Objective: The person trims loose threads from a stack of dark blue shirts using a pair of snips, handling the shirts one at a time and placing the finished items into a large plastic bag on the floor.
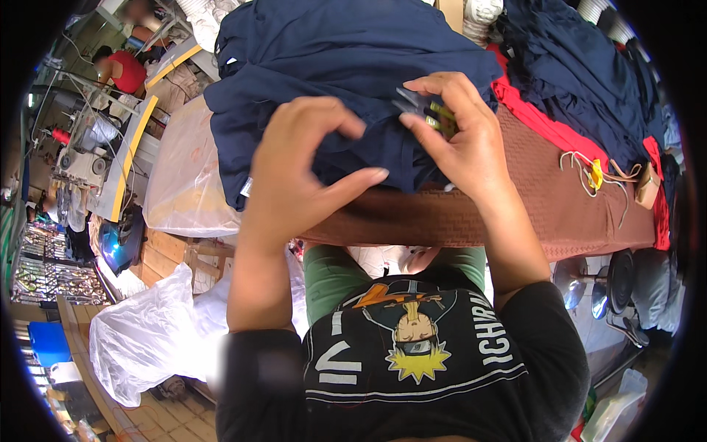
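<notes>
Fingers of the right hand (471, 140) curl round a small pair of snips (436, 110) — yellow-green and dark at the handles — with the thumb below, the index above and the blades pointing left. The left hand (291, 151) has nothing in its grasp: the thumb stands well apart from bent fingers in a wide, slightly blurred curve, just beside the snips' blades.

Both hands hover over the near part of a heaped navy cloth (346, 40), so the snips are above its right half. A small white label (247, 186) shows at the cloth's left edge, too tiny for me to read. Both forearms rise from black short sleeves, elbows bent, wrists turned inward. The black T-shirt (471, 390) carries bold white lettering, upside down from this side, around a yellow-haired cartoon figure.

Beneath the cloth lies a brown textured cover (545, 184); on the right, a red strip (549, 121) borders a second navy heap (582, 81). Off to the left stands a sewing machine (85, 168).
</notes>
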The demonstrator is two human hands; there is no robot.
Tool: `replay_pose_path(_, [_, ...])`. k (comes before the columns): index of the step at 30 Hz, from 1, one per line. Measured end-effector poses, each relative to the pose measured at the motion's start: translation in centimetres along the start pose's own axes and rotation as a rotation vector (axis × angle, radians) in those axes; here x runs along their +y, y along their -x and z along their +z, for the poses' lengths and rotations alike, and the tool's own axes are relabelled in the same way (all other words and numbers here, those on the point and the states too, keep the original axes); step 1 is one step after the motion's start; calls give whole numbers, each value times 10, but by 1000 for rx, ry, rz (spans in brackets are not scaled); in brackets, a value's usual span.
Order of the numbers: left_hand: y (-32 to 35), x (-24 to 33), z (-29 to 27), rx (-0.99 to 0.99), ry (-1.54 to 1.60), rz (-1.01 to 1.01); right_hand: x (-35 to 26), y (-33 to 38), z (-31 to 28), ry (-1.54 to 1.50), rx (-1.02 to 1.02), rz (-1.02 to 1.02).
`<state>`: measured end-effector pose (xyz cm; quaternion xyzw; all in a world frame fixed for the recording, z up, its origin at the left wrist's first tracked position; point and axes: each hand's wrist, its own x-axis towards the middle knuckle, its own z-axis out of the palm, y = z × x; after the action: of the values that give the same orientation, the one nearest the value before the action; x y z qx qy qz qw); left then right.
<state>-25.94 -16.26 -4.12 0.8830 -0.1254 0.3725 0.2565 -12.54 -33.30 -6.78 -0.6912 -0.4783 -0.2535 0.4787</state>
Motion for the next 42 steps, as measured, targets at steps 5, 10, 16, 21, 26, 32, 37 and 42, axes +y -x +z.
replay_pose_path(5, [1, -36, 44, -24, -75, -232, 20, -5, 23, -214, -179, 186])
replay_pose_path(10, [3, -40, 31, 44, 792, -565, 38, -38, 14, -549, -226, 283])
replay_pose_path(16, [10, -44, 39, 203, 867, -622, 33, -28, 24, -684, -425, 342])
replay_pose_path(21, [8, -40, 46, 223, 661, -661, 43, -30, 39, -612, -307, 353])
replay_pose_path(26, [8, -40, 46, 254, 614, -679, 15, -27, 23, 11, -135, 194])
replay_pose_path(32, [9, -38, 42, 213, 645, -637, -3, -12, 8, -116, -177, 71])
replay_pose_path(37, [6, -34, 38, 170, 821, -607, 18, -10, 22, -264, -236, 116])
replay_pose_path(42, [9, -35, 37, 125, 740, -587, 30, -14, 27, -439, -329, 291])
